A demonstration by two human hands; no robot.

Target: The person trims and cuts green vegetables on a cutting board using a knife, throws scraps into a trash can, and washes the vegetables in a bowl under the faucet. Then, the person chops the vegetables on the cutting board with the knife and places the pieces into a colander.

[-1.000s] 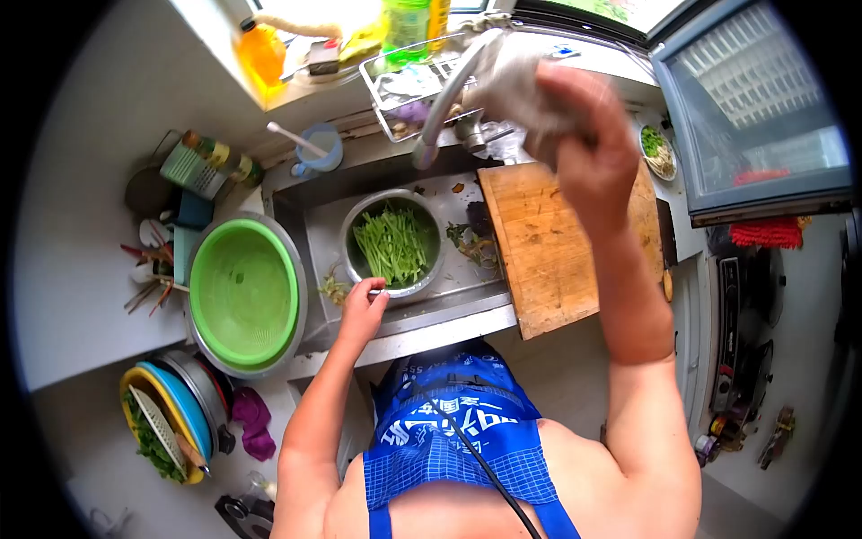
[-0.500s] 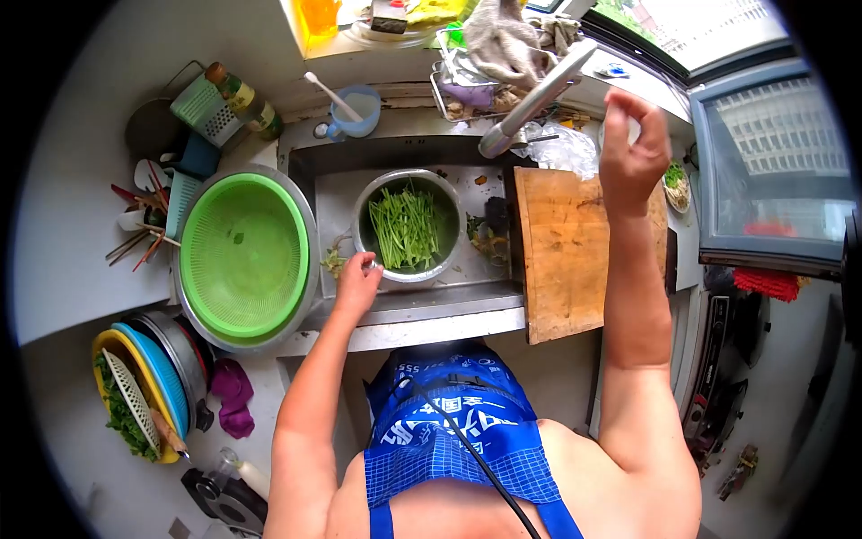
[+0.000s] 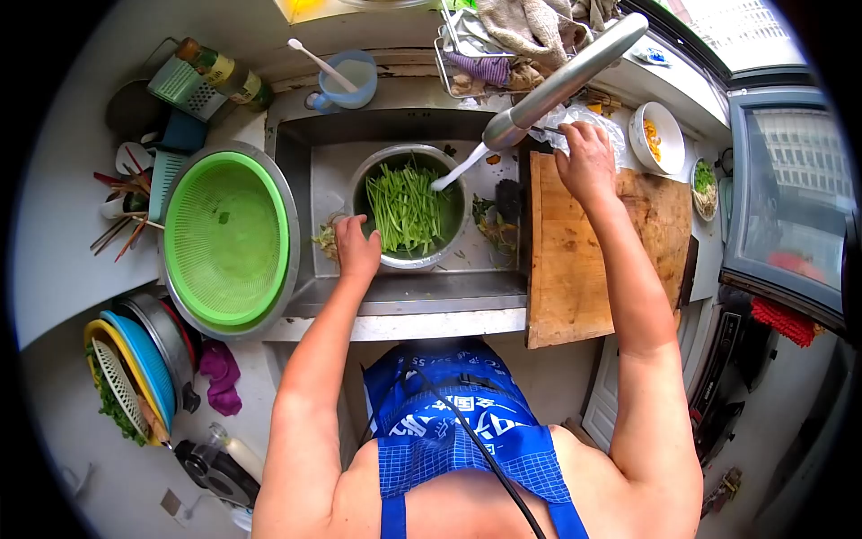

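Note:
In the sink (image 3: 323, 180) sits a round metal bowl (image 3: 461, 220) holding cut green stems (image 3: 404, 207). My left hand (image 3: 357, 247) grips the bowl's rim at its lower left, fingers curled. Water (image 3: 458, 169) runs from the silver tap (image 3: 566, 81) into the bowl. My right hand (image 3: 590, 164) has its fingertips closed on the tap's thin lever (image 3: 548, 130), above the corner of a wooden cutting board (image 3: 584, 260). The lever's far end is hidden under the fingers.
A green colander (image 3: 224, 238) rests in a metal basin left of the sink. Behind it stand a blue cup (image 3: 355, 85) with a brush and a bottle (image 3: 224, 72). A white bowl (image 3: 655, 139) with orange pieces stands behind the board. Vegetable scraps (image 3: 496, 220) lie in the sink.
My right hand has come down and left from the air onto the tap lever. Water now flows. My left hand has shifted slightly up along the bowl's rim. The camera view has shifted.

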